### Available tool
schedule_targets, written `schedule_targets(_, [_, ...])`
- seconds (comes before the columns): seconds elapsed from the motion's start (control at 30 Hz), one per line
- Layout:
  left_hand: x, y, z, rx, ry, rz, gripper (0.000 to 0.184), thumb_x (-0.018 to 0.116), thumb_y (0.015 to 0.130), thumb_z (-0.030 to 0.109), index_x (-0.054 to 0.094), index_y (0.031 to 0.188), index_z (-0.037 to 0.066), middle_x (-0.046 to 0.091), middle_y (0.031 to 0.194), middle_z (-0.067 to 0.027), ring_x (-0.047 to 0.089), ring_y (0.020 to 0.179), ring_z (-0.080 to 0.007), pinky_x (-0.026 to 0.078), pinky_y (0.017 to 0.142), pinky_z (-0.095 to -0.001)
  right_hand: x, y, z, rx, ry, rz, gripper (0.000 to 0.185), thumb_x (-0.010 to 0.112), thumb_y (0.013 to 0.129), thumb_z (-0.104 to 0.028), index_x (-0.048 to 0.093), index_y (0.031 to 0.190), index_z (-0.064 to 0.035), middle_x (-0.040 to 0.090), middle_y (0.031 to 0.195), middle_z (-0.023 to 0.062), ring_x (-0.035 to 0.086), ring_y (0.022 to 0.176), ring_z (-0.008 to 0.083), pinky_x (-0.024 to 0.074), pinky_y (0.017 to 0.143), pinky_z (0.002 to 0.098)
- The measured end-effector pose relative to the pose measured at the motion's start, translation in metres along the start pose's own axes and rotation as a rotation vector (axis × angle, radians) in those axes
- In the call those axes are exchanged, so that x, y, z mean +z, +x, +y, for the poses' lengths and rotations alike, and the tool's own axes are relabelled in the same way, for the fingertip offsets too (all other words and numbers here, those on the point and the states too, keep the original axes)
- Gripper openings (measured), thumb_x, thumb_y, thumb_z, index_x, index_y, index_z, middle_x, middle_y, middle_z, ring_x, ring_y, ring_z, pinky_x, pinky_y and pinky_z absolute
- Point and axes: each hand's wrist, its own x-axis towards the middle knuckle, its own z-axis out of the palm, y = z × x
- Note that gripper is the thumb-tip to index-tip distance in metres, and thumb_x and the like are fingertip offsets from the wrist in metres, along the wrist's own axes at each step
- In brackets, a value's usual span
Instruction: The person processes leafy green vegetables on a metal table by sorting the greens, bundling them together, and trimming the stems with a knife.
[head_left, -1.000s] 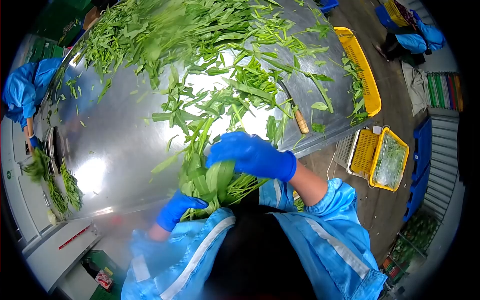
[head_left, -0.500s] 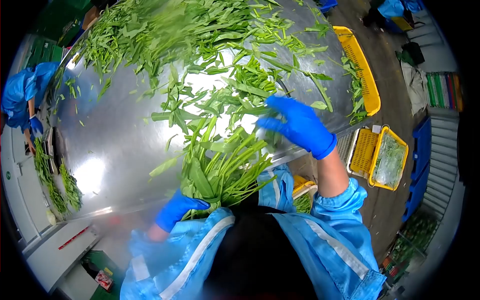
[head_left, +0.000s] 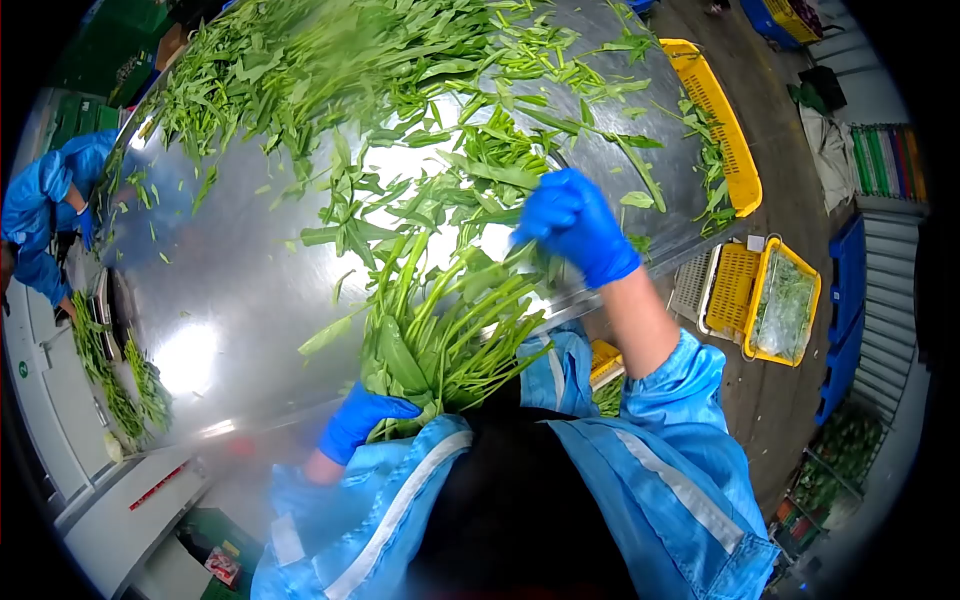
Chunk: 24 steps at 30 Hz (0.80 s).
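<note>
My left hand (head_left: 368, 422), in a blue glove, is closed around the leafy end of a bunch of water spinach (head_left: 440, 335). The cut stems fan upward and to the right, over the near edge of the metal table (head_left: 250, 300). My right hand (head_left: 578, 228), also gloved in blue, is above the right side of the bunch with its fingers curled together. Whatever is between those fingers is hidden. Loose water spinach stems and leaves (head_left: 500, 150) lie just beyond it, and a big heap of greens (head_left: 330, 60) covers the table's far side.
A yellow crate (head_left: 715, 125) with greens along it borders the table's right edge. More yellow crates (head_left: 785, 305) are on the floor at right. At far left a co-worker in blue sleeves (head_left: 45, 205) reaches toward bundled greens (head_left: 115, 370) on the table.
My right hand has gone from spread fingers to curled ones and shifted slightly left. My left hand still holds the bunch. The co-worker at left has changed arm position.
</note>
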Motion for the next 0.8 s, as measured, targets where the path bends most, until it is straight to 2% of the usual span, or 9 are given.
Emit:
schedule_targets(0.13, [0.003,-0.001,0.007,-0.044,0.017,-0.002,0.072,0.061,0.075,-0.014,0.028,0.137,-0.001,0.057,0.110,-0.0240,0.065,0.088,-0.0298,0.057,0.075,-0.0370,0.036,-0.009,-0.015,-0.479,-1.267,0.108,0.010,0.057,0.084,-0.023,0.055,0.086,-0.0132,0.055,0.080,0.0061,0.054,0.078,0.0245,0.0473,0.078,0.0375])
schedule_targets(0.2, [0.002,0.001,0.007,-0.047,0.013,-0.009,0.072,0.062,0.074,-0.013,0.029,0.137,0.000,0.057,0.111,-0.0227,0.065,0.088,-0.0288,0.057,0.075,-0.0357,0.066,-0.018,-0.010,-0.752,-1.810,0.051,0.025,0.065,0.081,-0.021,0.064,0.105,-0.0120,0.064,0.098,0.0107,0.062,0.093,0.0277,0.0486,0.083,0.0358])
schedule_targets(0.23, [0.002,0.001,0.008,-0.055,0.016,-0.013,0.072,0.062,0.074,-0.013,0.030,0.137,0.000,0.057,0.111,-0.0221,0.065,0.087,-0.0283,0.057,0.075,-0.0350,0.085,-0.026,-0.009,-0.376,-1.706,-0.198,0.038,0.068,0.079,-0.014,0.060,0.117,-0.0116,0.057,0.120,0.0115,0.055,0.110,0.0281,0.0434,0.093,0.0373])
schedule_targets(0.27, [0.006,0.000,0.014,-0.052,0.023,-0.009,0.072,0.062,0.074,-0.013,0.031,0.137,0.000,0.057,0.111,-0.0213,0.065,0.087,-0.0277,0.057,0.075,-0.0345,0.083,-0.024,0.002,-0.207,-1.646,-0.354,0.037,0.068,0.079,-0.018,0.061,0.116,-0.0125,0.057,0.120,0.0106,0.055,0.109,0.0285,0.0439,0.092,0.0377])
schedule_targets(0.37, [0.020,-0.001,0.029,0.011,0.045,-0.013,0.071,0.063,0.074,-0.012,0.033,0.136,0.001,0.058,0.112,-0.0187,0.065,0.089,-0.0259,0.057,0.076,-0.0331,0.053,-0.015,0.045,-0.510,-2.022,-0.485,0.024,0.066,0.081,-0.023,0.063,0.102,-0.0099,0.062,0.105,0.0096,0.058,0.095,0.0314,0.0473,0.081,0.0397])
schedule_targets(0.47, [0.012,-0.001,0.016,0.088,0.093,-0.021,0.068,0.064,0.073,-0.012,0.036,0.134,0.001,0.058,0.113,-0.0167,0.063,0.092,-0.0246,0.056,0.076,-0.0328,0.048,-0.014,0.057,-0.109,-1.703,-0.300,0.021,0.063,0.084,-0.024,0.063,0.095,-0.0062,0.063,0.097,0.0089,0.060,0.085,0.0249,0.0480,0.074,0.0355])
schedule_targets(0.57, [0.003,-0.001,0.011,0.022,0.100,-0.007,0.067,0.064,0.073,-0.012,0.037,0.133,0.000,0.057,0.113,-0.0167,0.063,0.093,-0.0250,0.056,0.077,-0.0334,0.050,-0.014,0.050,-0.044,-0.875,-0.148,0.022,0.058,0.089,-0.023,0.062,0.094,-0.0026,0.062,0.091,0.0071,0.060,0.081,0.0168,0.0478,0.072,0.0303])
schedule_targets(0.7, [0.012,0.001,0.015,0.047,0.094,-0.031,0.068,0.064,0.073,-0.013,0.036,0.134,0.000,0.057,0.113,-0.0179,0.063,0.092,-0.0265,0.056,0.077,-0.0352,0.013,-0.012,0.023,-0.337,-0.505,0.377,0.033,0.045,0.096,-0.029,0.055,0.110,-0.0014,0.061,0.093,0.0063,0.060,0.081,0.0148,0.0479,0.075,0.0277])
schedule_targets(0.8, [0.013,0.001,0.017,0.073,0.136,-0.017,0.067,0.065,0.073,-0.013,0.037,0.132,-0.001,0.057,0.113,-0.0177,0.063,0.093,-0.0258,0.056,0.078,-0.0360,0.024,-0.004,0.003,-0.122,-0.540,0.230,0.056,0.042,0.094,-0.047,0.037,0.138,-0.0140,0.057,0.119,0.0108,0.060,0.100,0.0216,0.0472,0.088,0.0328])
